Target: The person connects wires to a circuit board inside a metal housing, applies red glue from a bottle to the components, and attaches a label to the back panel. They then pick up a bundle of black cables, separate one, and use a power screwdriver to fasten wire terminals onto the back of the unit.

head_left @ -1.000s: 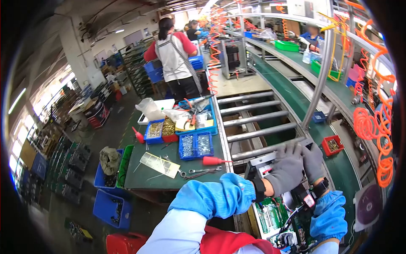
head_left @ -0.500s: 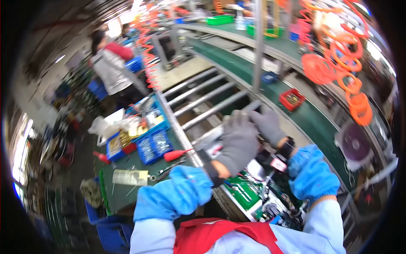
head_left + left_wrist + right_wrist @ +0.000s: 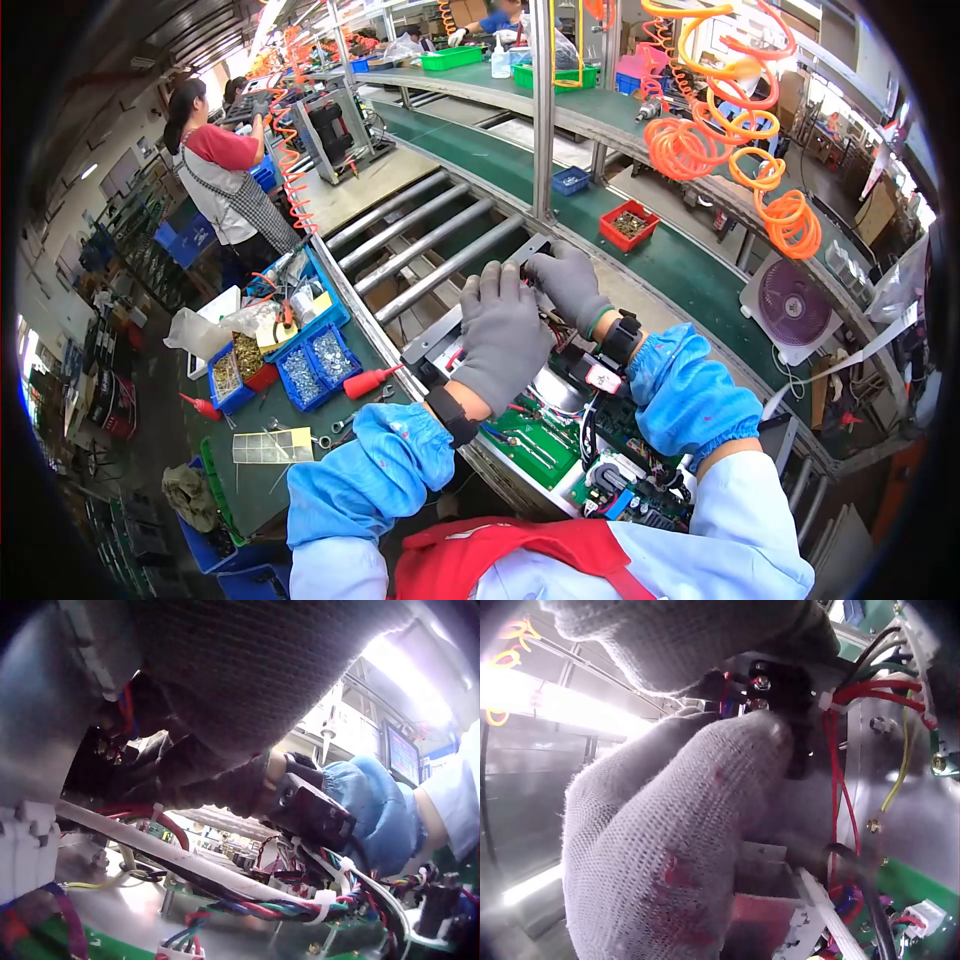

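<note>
In the head view, the grey-gloved left hand (image 3: 500,335) lies with extended fingers across the end of an open metal chassis (image 3: 435,337). Beside it, the gloved right hand (image 3: 572,290) has bent fingers at the chassis's far end. A black terminal block (image 3: 784,731) with screws shows between gloved fingers in the right wrist view; one fingertip touches it. Red wires (image 3: 835,787) run beside it. The left glove (image 3: 247,667) covers the top of the left wrist view, above bundled wires (image 3: 255,909). Green circuit boards (image 3: 535,440) lie inside the chassis.
Rollers (image 3: 450,262) lie beyond the chassis. On the left bench are blue screw trays (image 3: 318,368), a red bottle (image 3: 370,382) and wrenches (image 3: 340,424). A red bin (image 3: 629,226) stands beyond the hands; orange coiled hoses (image 3: 790,222) hang at right. Another person (image 3: 228,180) stands back left.
The head view has swung right, so the bench and rollers appear further left. Both hands stay at the same end of the chassis. The person at back left has turned, with raised arms.
</note>
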Tool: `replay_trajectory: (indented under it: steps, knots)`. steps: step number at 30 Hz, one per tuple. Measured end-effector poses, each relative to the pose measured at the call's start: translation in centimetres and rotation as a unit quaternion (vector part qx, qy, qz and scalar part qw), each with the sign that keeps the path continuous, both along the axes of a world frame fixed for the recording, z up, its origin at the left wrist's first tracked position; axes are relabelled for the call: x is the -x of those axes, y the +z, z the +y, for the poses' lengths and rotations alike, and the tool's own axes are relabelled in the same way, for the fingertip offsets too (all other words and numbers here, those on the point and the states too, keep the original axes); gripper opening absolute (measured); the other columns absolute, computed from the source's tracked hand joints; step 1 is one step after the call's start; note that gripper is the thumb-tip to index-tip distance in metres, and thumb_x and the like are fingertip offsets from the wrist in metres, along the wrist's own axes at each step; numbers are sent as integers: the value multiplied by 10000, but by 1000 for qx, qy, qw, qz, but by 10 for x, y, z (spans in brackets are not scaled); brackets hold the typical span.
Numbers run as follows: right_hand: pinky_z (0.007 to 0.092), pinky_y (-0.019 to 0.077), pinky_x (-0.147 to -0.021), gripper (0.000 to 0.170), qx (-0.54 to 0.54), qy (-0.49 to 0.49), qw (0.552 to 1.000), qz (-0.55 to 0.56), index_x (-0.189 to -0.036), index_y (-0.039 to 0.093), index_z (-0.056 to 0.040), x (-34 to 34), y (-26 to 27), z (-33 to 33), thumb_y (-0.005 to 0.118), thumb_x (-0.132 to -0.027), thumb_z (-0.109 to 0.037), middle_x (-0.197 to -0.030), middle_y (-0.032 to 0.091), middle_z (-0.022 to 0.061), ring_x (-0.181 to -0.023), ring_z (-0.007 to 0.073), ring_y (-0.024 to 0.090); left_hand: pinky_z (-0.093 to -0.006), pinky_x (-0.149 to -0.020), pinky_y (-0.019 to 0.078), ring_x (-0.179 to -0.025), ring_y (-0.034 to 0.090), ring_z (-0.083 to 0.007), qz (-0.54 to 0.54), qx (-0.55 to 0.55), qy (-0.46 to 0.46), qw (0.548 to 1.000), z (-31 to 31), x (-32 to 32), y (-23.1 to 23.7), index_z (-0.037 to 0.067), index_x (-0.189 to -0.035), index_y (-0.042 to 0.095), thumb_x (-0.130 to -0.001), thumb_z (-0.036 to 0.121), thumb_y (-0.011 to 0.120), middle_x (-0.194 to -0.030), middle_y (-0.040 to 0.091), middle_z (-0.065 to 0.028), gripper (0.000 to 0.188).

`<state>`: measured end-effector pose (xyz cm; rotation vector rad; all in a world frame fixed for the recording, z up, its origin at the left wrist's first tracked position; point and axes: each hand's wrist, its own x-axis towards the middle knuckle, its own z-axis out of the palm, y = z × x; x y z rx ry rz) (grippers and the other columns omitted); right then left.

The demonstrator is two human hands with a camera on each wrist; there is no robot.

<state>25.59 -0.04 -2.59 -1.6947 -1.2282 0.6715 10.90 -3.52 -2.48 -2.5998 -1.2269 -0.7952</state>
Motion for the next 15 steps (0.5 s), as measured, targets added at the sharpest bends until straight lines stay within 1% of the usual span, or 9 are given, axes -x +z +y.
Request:
replay_trajectory:
  steps: [4, 6, 7, 8, 9, 10, 11, 13, 15]
  knots:
    - [320, 489, -741, 281, 0, 58, 993, 101, -1011, 663, 19, -10, -11, 6, 637, -840, -203, -904, 672, 94, -813, 179, 613, -481, -1021, 394, -1274, 482, -332, 24, 35, -46, 998, 1, 16, 23, -20, -1061, 668, -771, 328, 672, -1342, 529, -197, 453]
    - [292, 481, -751, 272, 36, 107, 982, 152, -1060, 649, -6, -18, -2, -2, 636, -877, -207, -927, 651, 47, -830, 137, 592, -405, -889, 492, -1108, 607, -332, -10, 153, -197, 968, 29, 50, 41, 10, -967, 714, -795, 353, 686, -1163, 635, -205, 385]
    - [283, 479, -759, 276, 67, 143, 970, 184, -1091, 636, -23, -30, 9, -6, 634, -899, -221, -931, 635, 23, -838, 121, 584, -325, -776, 514, -898, 668, -266, -27, 216, -290, 932, 46, 69, 61, 33, -912, 740, -823, 316, 676, -944, 688, -145, 303]
    - [274, 477, -768, 280, 98, 177, 955, 218, -1123, 624, -41, -42, 20, -12, 631, -922, -235, -936, 619, -2, -846, 104, 576, -303, -786, 493, -850, 639, -182, -100, 477, -192, 852, 48, 88, 87, 1, -997, 728, -860, 277, 650, -882, 684, -71, 318]
    - [279, 480, -785, 305, 104, 141, 974, 146, -1180, 601, -69, -53, 35, -19, 627, -938, -253, -919, 592, -26, -842, 88, 562, -268, -786, 474, -852, 592, -116, -183, 494, -240, 815, 66, 105, 82, -46, -1053, 703, -882, 263, 631, -899, 667, -44, 360]
    - [267, 482, -781, 367, 104, 98, 985, 91, -1245, 578, -81, -48, 64, -36, 638, -932, -262, -919, 580, -32, -843, 77, 556, -269, -794, 473, -871, 599, -131, -185, 499, -236, 813, 89, 116, 76, -82, -1107, 676, -884, 265, 633, -939, 674, -64, 414]
    - [259, 489, -796, 442, 93, 109, 986, 90, -1327, 544, -73, -68, 61, -36, 633, -936, -258, -931, 582, -30, -836, 71, 553, -273, -797, 474, -876, 599, -135, -191, 490, -260, 810, 100, 120, 76, -79, -1145, 662, -885, 260, 631, -956, 675, -68, 428]
    - [264, 492, -859, 415, 75, 87, 992, 57, -1299, 567, -12, -32, 116, -87, 617, -950, -231, -1020, 623, 15, -915, 90, 581, -286, -818, 476, -906, 595, -146, -181, 493, -288, 800, 120, 115, 66, -78, -1230, 618, -890, 251, 627, -1022, 668, -80, 473]
    - [281, 483, -910, 390, 63, 60, 996, 25, -1270, 584, 19, -4, 140, -126, 607, -959, -215, -1084, 639, 46, -998, 112, 590, -299, -856, 471, -988, 581, -155, -136, 503, -323, 790, 144, 96, 44, -80, -1352, 517, -905, 248, 624, -1167, 631, -100, 565]
